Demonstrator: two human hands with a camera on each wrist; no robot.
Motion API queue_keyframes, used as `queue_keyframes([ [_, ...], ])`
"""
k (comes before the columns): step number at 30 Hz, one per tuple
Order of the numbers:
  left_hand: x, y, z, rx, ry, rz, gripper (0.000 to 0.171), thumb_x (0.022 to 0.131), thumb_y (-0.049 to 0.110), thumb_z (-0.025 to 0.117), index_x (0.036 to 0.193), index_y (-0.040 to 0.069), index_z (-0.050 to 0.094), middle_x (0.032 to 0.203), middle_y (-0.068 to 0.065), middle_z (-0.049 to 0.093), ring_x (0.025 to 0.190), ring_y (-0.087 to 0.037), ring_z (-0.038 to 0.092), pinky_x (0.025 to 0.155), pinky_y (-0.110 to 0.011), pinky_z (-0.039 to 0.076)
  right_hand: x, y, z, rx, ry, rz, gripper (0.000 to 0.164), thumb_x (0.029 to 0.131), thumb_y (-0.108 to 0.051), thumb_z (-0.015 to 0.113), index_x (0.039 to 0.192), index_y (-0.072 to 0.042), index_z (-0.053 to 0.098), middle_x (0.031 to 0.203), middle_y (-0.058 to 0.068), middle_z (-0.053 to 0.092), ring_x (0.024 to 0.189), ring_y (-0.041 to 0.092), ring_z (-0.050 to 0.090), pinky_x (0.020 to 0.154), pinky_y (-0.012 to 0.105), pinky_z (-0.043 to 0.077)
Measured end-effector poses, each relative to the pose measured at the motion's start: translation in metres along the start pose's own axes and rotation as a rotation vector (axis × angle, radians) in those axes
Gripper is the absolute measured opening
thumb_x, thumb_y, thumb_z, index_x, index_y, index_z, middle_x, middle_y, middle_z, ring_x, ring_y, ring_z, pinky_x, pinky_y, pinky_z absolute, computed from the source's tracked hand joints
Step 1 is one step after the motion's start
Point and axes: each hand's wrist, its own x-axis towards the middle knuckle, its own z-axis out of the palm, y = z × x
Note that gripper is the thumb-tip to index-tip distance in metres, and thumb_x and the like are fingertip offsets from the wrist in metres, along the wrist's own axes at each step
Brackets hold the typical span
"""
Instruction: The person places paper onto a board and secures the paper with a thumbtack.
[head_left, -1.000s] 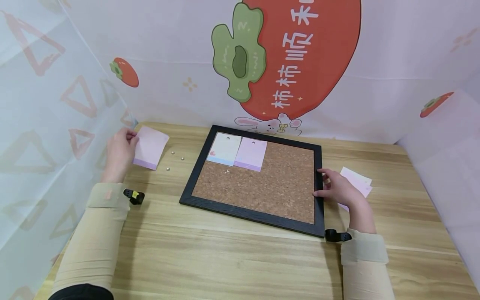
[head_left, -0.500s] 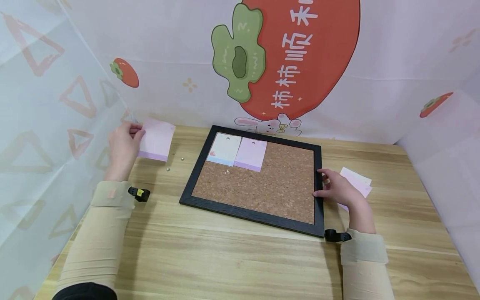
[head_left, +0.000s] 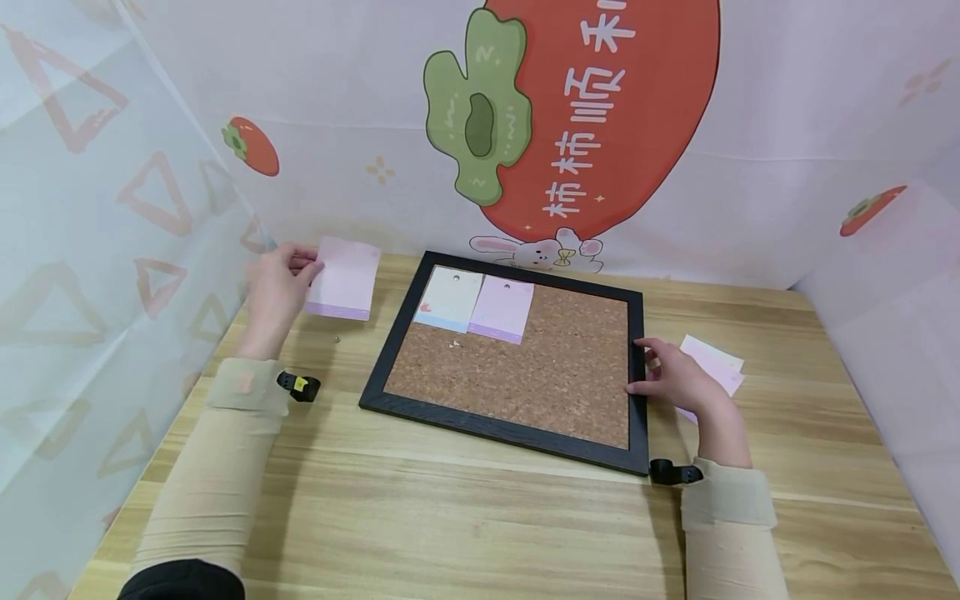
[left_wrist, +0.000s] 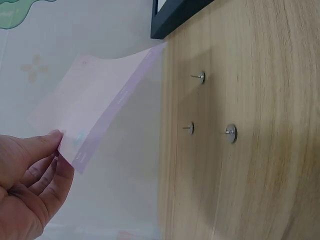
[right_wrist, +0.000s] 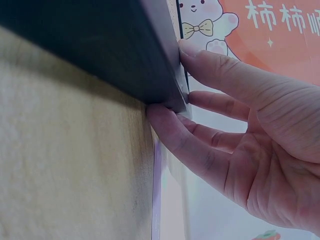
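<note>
My left hand (head_left: 277, 287) pinches a pink sheet of note paper (head_left: 345, 275) by its left edge, between thumb and fingers. The paper is raised above the table, and its lilac strip (left_wrist: 107, 112) shows in the left wrist view. Below it on the wood lie three thumbtacks (left_wrist: 231, 133), points up. At the right, my right hand (head_left: 678, 379) holds the black-framed corkboard (head_left: 517, 383) by its right side, fingertips on the frame. A white note (head_left: 450, 296) and a pink note (head_left: 502, 307) are fixed by tacks at the board's upper left.
Several loose notes (head_left: 712, 362) lie on the wooden table (head_left: 465, 525), partly behind my right hand. A printed cloth backdrop (head_left: 337, 167) stands along the table's far edge, with cloth sides at left and right. Tiny pale specks (head_left: 455, 343) show on the cork.
The left hand has lifted the pink note paper off the table and carried it right, towards the corkboard. It now covers some tacks in the head view. My right hand stays put.
</note>
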Motion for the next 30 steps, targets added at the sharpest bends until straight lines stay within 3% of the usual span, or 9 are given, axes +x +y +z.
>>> queue_keyframes([
  [7,-0.002,0.010,0.011,0.010,0.012,0.025,0.025,0.098,0.021,0.064,0.113,0.002,0.070,0.107,-0.021,0.073,0.092,-0.031,0.071,0.065,-0.012,0.041,0.000,-0.001,-0.001,-0.007,0.001,0.001,0.085,0.085,-0.032,0.080,0.149,0.003,0.035,0.133,0.032,0.052,0.101,0.034,0.059,0.091,0.052,0.052],
  [15,-0.004,0.024,0.029,-0.039,0.003,0.040,0.022,0.097,0.017,0.065,0.112,0.001,0.070,0.106,-0.020,0.074,0.095,-0.031,0.072,0.080,-0.043,0.057,-0.001,-0.001,-0.001,-0.012,-0.001,-0.005,0.084,0.086,-0.031,0.080,0.149,0.003,0.036,0.131,0.030,0.053,0.095,0.029,0.058,0.085,0.045,0.053],
  [18,-0.005,0.029,0.036,-0.061,-0.010,0.042,0.021,0.097,0.015,0.066,0.111,0.000,0.070,0.106,-0.021,0.074,0.095,-0.031,0.072,0.081,-0.043,0.058,-0.001,-0.001,-0.001,-0.014,0.001,-0.008,0.084,0.086,-0.031,0.080,0.149,0.003,0.036,0.130,0.030,0.053,0.094,0.028,0.057,0.084,0.043,0.052],
  [25,-0.008,0.042,0.048,-0.120,-0.056,0.058,0.020,0.095,0.009,0.068,0.110,-0.003,0.069,0.104,-0.023,0.074,0.094,-0.032,0.073,0.073,-0.024,0.059,0.000,-0.001,-0.001,-0.015,0.002,-0.014,0.083,0.086,-0.029,0.080,0.148,0.003,0.036,0.129,0.030,0.054,0.093,0.027,0.058,0.082,0.040,0.052],
  [30,-0.011,0.049,0.057,-0.157,-0.090,0.053,0.020,0.094,0.007,0.067,0.112,-0.004,0.068,0.106,-0.023,0.073,0.095,-0.032,0.073,0.077,-0.031,0.061,0.000,0.000,0.000,-0.015,0.001,-0.010,0.083,0.086,-0.029,0.080,0.149,0.003,0.036,0.130,0.031,0.053,0.095,0.029,0.058,0.085,0.045,0.053],
])
